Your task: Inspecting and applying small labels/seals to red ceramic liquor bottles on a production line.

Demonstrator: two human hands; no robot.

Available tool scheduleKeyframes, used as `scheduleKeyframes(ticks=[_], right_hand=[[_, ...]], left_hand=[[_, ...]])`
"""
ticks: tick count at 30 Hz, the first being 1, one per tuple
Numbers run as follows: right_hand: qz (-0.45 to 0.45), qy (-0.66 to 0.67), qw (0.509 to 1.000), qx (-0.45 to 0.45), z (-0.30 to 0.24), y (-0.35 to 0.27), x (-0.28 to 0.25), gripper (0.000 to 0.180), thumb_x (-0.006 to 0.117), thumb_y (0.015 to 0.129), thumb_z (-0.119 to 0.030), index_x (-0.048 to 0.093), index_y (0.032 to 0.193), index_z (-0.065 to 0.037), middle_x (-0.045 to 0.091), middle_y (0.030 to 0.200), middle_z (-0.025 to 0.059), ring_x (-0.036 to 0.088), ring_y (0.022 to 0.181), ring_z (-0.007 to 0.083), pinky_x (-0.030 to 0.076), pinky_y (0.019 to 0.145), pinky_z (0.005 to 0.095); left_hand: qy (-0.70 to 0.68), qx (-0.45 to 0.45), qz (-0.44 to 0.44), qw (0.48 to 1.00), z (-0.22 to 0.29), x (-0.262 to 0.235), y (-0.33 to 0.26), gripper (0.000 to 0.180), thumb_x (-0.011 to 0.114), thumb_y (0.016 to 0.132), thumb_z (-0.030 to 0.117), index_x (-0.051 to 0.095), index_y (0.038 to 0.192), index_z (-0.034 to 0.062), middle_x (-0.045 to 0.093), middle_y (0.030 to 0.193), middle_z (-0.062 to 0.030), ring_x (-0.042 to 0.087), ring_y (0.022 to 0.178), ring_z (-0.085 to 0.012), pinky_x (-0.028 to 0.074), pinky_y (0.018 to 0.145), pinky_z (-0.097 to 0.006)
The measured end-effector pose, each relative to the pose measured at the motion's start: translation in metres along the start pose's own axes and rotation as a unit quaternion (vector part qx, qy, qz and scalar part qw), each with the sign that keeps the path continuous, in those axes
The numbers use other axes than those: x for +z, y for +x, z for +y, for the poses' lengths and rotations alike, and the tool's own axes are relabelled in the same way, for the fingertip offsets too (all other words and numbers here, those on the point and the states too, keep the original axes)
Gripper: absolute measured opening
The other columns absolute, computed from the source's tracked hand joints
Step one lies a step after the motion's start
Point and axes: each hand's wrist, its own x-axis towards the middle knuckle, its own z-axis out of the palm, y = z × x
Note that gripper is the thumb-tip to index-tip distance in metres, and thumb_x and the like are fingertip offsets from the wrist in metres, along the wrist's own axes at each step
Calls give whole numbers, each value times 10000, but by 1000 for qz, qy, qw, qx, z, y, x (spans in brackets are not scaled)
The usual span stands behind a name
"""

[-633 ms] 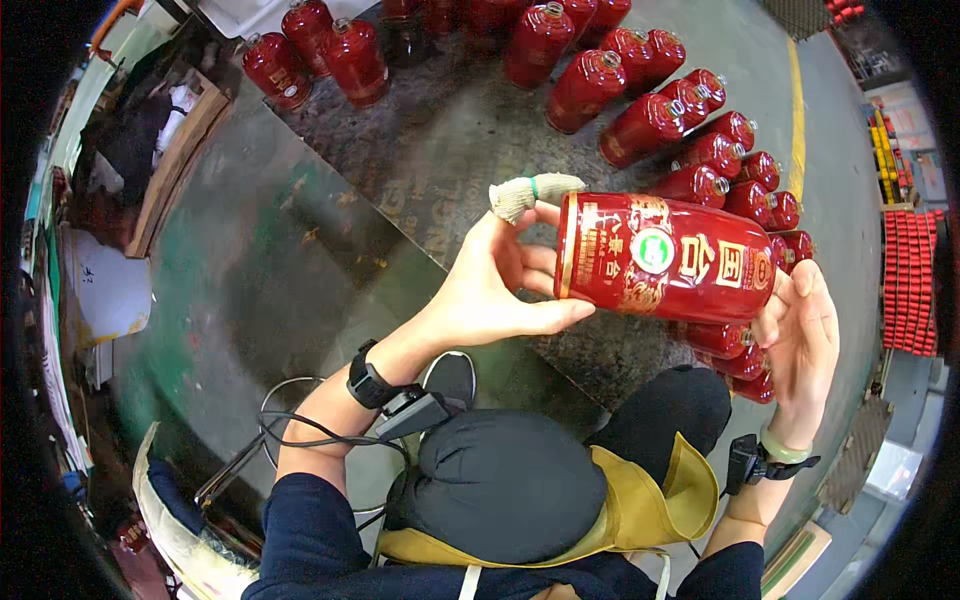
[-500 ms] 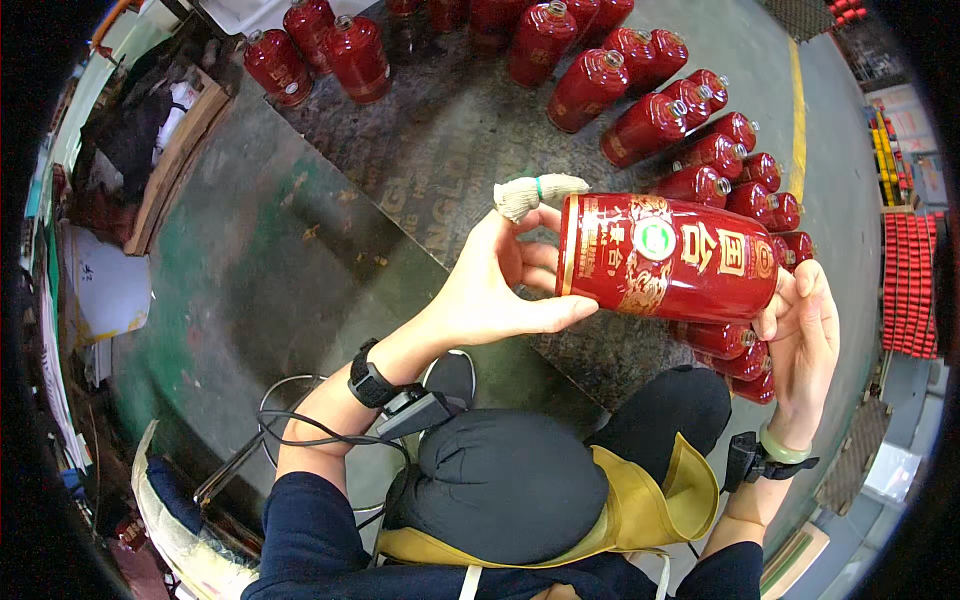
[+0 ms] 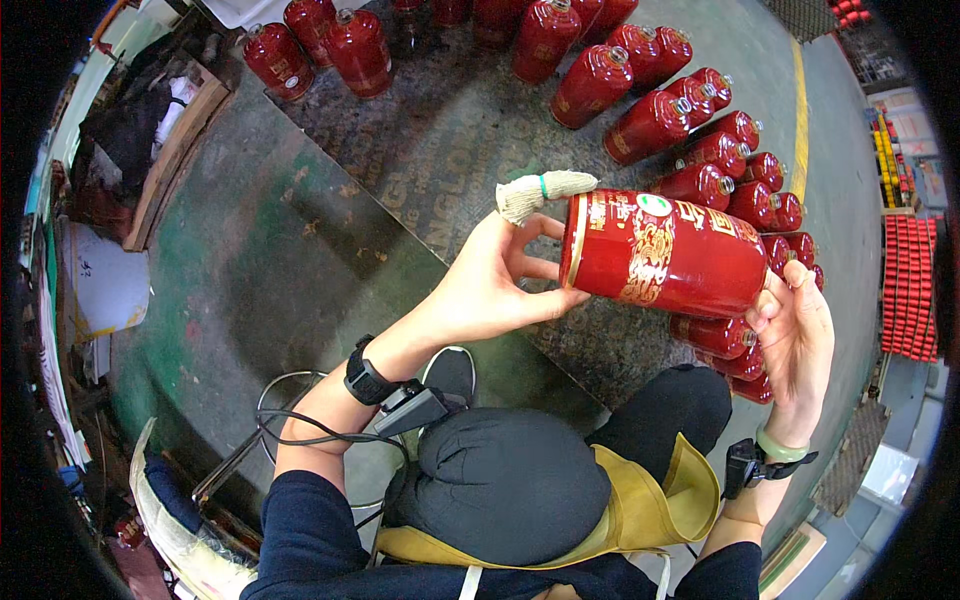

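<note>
A glossy red glass bottle point(image 3: 690, 262) with gold ornament and a small green-and-white round sticker lies sideways between my two hands. My left hand point(image 3: 500, 280) grips its base end, thumb below and fingers reaching behind. One fingertip of that hand wears a whitish knitted finger cover point(image 3: 545, 194) with a green band, which rests by the bottle's upper edge. My right hand point(image 3: 800, 325) closes its fingers round the neck end, so the neck itself is hidden.
Several red bottles point(image 3: 645, 127) stand in a curved row on a dark printed mat point(image 3: 400, 150). A wooden-edged box point(image 3: 180, 155) is at the left. Stacked red items point(image 3: 908, 290) are at the far right. A black cable point(image 3: 330, 437) hangs by my left forearm.
The bottle has rolled about its long axis: its sticker and large gold lettering have moved up toward the far edge, and the gold ornament now faces me more. Both hands keep hold.
</note>
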Motion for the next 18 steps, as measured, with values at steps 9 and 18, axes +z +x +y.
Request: scheduleKeyframes(ticks=[9, 18], right_hand=[[3, -10, 1000, 1, 2, 1, -2, 233, 496, 1078, -270, 552, 1150, -56, 654, 1184, 229, 589, 750, 156, 478, 704, 298], [-21, -41, 999, -1, -6, 5, -2, 236, 488, 1080, -275, 520, 1168, -59, 669, 1151, 226, 609, 707, 154, 500, 647, 271]], left_hand=[[14, -21, -1, 1000, 7, 0, 1, 833, 851, 712, 5, 462, 1444, 92, 454, 1443, -66, 572, 1112, -180, 619, 864, -324], [30, 33, -21, 999, 11, -2, -2, 783, 908, 660, 41, 551, 1356, 85, 499, 1449, -77, 508, 1333, -209, 563, 997, -419]])
